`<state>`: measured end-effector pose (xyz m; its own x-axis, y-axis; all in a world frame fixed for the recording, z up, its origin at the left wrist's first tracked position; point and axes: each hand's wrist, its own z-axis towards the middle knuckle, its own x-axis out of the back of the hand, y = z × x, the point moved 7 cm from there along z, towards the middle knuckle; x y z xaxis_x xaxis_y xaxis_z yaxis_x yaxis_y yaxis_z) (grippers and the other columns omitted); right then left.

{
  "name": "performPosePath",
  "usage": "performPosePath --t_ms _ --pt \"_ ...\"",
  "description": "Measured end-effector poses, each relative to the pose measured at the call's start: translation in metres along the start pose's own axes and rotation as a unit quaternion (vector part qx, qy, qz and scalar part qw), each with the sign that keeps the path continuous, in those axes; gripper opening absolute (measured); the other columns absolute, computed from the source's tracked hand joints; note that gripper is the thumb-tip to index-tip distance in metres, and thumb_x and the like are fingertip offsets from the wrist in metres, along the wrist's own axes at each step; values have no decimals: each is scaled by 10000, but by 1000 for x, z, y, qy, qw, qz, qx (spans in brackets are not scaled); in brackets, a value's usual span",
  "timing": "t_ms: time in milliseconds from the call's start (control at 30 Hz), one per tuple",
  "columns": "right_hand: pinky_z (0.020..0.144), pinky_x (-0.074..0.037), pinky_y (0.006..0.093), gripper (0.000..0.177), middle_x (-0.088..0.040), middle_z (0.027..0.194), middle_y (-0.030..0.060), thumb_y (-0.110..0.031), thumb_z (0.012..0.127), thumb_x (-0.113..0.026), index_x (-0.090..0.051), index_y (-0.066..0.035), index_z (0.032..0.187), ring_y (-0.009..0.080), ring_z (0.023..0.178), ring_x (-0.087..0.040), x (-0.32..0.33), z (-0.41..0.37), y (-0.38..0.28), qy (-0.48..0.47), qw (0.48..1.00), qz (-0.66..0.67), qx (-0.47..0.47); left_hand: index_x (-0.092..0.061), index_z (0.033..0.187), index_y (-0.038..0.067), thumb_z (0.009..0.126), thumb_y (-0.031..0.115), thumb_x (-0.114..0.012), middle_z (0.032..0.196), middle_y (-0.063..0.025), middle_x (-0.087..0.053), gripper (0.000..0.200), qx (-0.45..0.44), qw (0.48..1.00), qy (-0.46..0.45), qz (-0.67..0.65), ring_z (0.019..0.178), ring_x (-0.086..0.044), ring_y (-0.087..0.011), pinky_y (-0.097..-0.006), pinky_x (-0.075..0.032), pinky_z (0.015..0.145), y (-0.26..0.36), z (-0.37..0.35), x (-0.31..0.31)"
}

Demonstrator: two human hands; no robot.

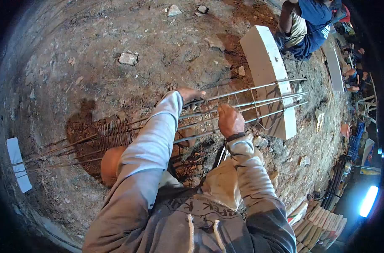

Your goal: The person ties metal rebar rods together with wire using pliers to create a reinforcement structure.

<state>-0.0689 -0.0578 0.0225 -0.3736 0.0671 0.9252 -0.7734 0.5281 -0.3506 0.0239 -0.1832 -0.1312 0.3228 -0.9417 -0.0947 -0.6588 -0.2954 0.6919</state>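
Observation:
A long rebar cage (259, 101) of steel bars and thin stirrups runs across in front of me. Its right end lies over a pale block (268, 63); its left end reaches a smaller white block (19, 164). My left hand (187, 94) is closed over the cage's upper bar, one finger pointing right; its other fingers are partly hidden. Just right of it, my right hand (231, 121) is a fist among the bars beside a stirrup. What it grips is hidden. Left of my left arm, many stirrups (115, 134) sit bunched together on the bars.
Bare, uneven earth carries loose stones (128, 58). A rounded orange-brown object (111, 164) shows beside my left arm. A person in a dark blue shirt (314, 25) is at upper right, near another white block (334, 69). Stacked pieces (322, 225) and a bright lamp (369, 201) stand at lower right.

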Motion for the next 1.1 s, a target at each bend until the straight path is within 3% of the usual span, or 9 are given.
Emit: performPosePath --t_ms 100,167,267,333,533,700,833,1000,1100 --pt "687 -455 490 234 -613 810 192 -291 869 -455 -598 -106 883 377 782 -595 -7 -25 2 -68 996 -38 -49 -668 922 93 775 584 -558 842 -88 -643 524 -35 990 87 107 704 -573 -186 -322 -458 662 8 -2 9" --pt "645 -476 455 268 -631 807 160 -314 868 -462 -596 -83 892 360 701 -600 -25 -42 7 -107 982 -100 120 -642 1055 68 779 565 -542 1154 -133 -586 577 -25 965 166 203 1027 -559 -297 -362 -431 869 12 -16 27" --pt "601 -482 414 266 -633 746 141 -290 864 -473 -597 -59 903 306 647 -612 -9 -72 -10 -147 978 101 104 -662 913 38 770 464 -607 903 -108 -665 453 22 978 205 5 761 -625 -246 -360 -486 673 0 -55 66" --pt "560 -473 367 258 -609 651 135 -268 850 -488 -605 -41 894 240 597 -611 -30 -101 2 -333 886 285 -150 -657 903 77 785 383 -646 806 -68 -652 328 -50 960 233 -149 677 -615 -175 -284 -475 540 -25 -75 114" --pt "534 -433 377 294 -575 606 159 -305 859 -483 -597 -36 833 248 513 -556 -37 -96 -6 -243 920 308 24 -653 914 88 765 425 -672 781 -42 -639 369 -8 868 472 -154 664 -592 -156 -314 -461 581 -48 -263 185" --pt "445 -391 293 278 -549 584 29 -302 881 -515 -578 -43 802 147 464 -503 -35 -73 -20 -237 853 463 47 -628 969 44 825 411 -597 726 -35 -590 395 -6 721 664 198 641 -525 -140 -306 -440 606 -34 -473 109" --pt "397 -321 231 247 -511 566 -21 -291 883 -525 -564 -80 761 60 435 -420 -33 -109 -20 -403 769 495 -19 -620 783 45 837 441 -545 657 -28 -526 407 50 695 715 -61 586 -470 -144 -332 -379 552 -149 -588 4" --pt "479 -343 234 282 -522 584 0 -290 874 -523 -584 -44 751 91 508 -451 12 -123 1 -395 834 349 164 -646 819 71 846 407 -530 726 -80 -601 356 217 655 683 239 655 -564 -206 -357 -447 618 -282 -600 -43" --pt "483 -357 246 277 -542 587 22 -274 873 -512 -607 -24 803 98 525 -484 32 -99 -15 -347 870 326 129 -666 955 83 837 361 -561 820 -117 -659 319 122 643 756 2 778 -627 -228 -344 -484 719 -340 -564 -6"
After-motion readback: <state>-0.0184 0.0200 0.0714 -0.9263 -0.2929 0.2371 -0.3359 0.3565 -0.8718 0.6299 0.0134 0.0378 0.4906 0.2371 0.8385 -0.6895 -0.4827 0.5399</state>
